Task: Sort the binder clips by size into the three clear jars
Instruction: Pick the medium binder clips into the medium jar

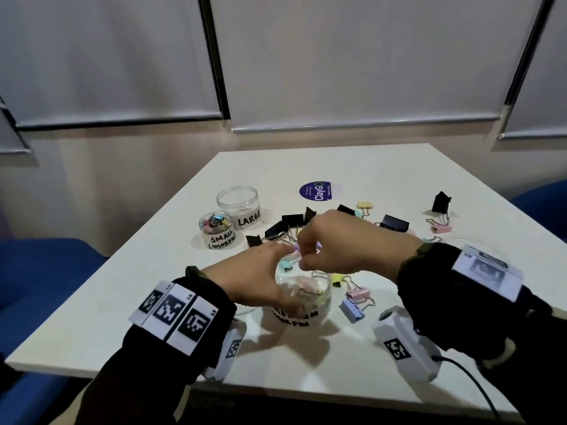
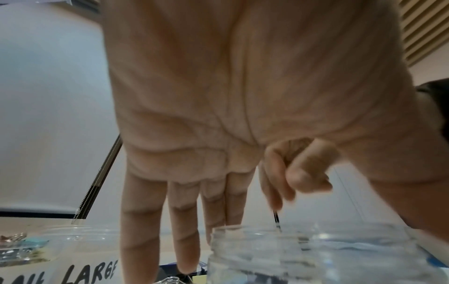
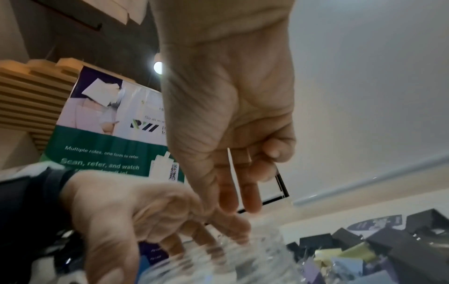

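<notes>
My left hand [image 1: 270,280] grips the clear jar marked medium [image 1: 310,305] near the table's front, fingers behind it and thumb in front; pastel clips lie inside. My right hand [image 1: 306,253] hovers over its mouth, fingertips pinching a lilac binder clip [image 1: 296,248]. In the right wrist view the right hand's fingers [image 3: 250,192] point down above the jar's rim [image 3: 243,255], beside the left hand [image 3: 145,211]. The small jar [image 1: 216,228] holds coloured clips; the large jar [image 1: 239,207] looks empty. Black clips [image 1: 291,222] and pastel clips [image 1: 356,294] lie loose.
More clips are scattered to the right: a black one [image 1: 394,223], another black one [image 1: 441,202], a pink one [image 1: 441,229]. A round purple sticker [image 1: 319,191] lies further back. Blue seats [image 1: 46,271] flank the white table [image 1: 153,317]. A cable [image 1: 466,372] trails off the front right edge.
</notes>
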Demonstrator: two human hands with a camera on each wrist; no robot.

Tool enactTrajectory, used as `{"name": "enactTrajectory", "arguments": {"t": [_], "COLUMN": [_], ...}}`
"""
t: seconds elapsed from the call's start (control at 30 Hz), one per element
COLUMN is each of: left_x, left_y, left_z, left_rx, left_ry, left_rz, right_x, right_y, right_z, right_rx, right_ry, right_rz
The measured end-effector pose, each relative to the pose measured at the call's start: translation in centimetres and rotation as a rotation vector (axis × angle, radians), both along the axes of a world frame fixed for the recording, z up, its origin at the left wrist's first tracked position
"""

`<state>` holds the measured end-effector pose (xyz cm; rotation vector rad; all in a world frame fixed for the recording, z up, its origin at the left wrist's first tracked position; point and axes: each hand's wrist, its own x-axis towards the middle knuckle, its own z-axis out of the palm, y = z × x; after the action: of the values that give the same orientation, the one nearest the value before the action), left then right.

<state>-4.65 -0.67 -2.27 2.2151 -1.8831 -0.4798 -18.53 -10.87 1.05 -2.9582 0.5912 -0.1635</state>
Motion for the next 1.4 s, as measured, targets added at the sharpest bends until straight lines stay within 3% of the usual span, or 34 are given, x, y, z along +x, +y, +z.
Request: {"name": "enactTrajectory", "arguments": {"t": [0.07, 0.27, 0.5, 0.63, 0.77, 0.9, 1.1, 1.2, 1.3, 1.4], "left_x": [-0.1, -0.9, -1.1, -1.0, -0.8, -0.5, -0.7, -0.8, -0.8, -0.7], "left_y": [0.1, -0.3, -0.7, -0.6, -0.5, -0.4, -0.3, -0.4, -0.4, -0.3], "left_z": [0.3, 0.5, 0.7, 0.6, 0.3, -0.3, -0.4, -0.5, -0.5, -0.5], "left_rx": [-0.007, 0.031, 0.068, 0.072, 0.049, -0.015, -0.041, -0.046, -0.033, -0.007], "left_ry": [-0.004, 0.005, 0.052, 0.091, 0.132, 0.193, 0.191, 0.176, 0.173, 0.171], "left_rz": [0.019, 0.077, 0.125, 0.134, 0.139, 0.133, 0.103, 0.093, 0.100, 0.105], "right_x": [-1.0, -2.8, -2.5, -2.8, -3.3, -2.0, 2.1, 2.9, 2.5, 0.9], "right_y": [-1.6, -2.9, -2.8, -3.5, -3.2, -0.2, 1.7, 1.4, 1.4, 0.3], "right_z": [0.3, -2.5, -4.1, -4.1, -1.7, 1.2, -0.7, -1.5, -1.3, -0.6], "right_rx": [-0.020, -0.060, 0.108, 0.089, 0.024, 0.231, 0.250, 0.215, 0.210, 0.185], "right_ry": [-0.078, 0.273, 0.419, 0.373, 0.198, -0.046, 0.235, 0.293, 0.262, 0.088], "right_rz": [-0.060, -0.201, -0.318, -0.317, -0.309, -0.222, -0.217, -0.183, -0.154, -0.184]}}
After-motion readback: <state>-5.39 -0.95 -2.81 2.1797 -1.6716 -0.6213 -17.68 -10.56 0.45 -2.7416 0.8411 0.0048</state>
